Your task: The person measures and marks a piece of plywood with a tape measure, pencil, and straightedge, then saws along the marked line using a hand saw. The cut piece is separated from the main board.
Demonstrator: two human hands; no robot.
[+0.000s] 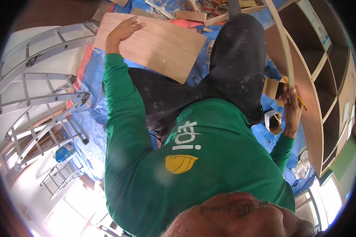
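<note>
My left hand (124, 31) is over the upper-left part of a pale plywood panel (162, 53), its fingers loosely bent and apart; whether it touches the board is hard to tell. At the right, my right hand (292, 108) grips a long, narrow light wood strip (283, 39) and a yellow pencil (302, 102). The strip runs up past the top edge of the view. Close behind that hand stands a wooden shelf unit (312, 118) with dark compartments. My bent legs in dark trousers lie between my two hands.
Several aluminum ladders (39, 56) stand along the left. A blue tarp (91, 130) covers the floor around me. Offcuts of wood (190, 15) and tools lie at the top. Small open boxes (273, 87) sit by my right knee. Bright windows show at the lower corners.
</note>
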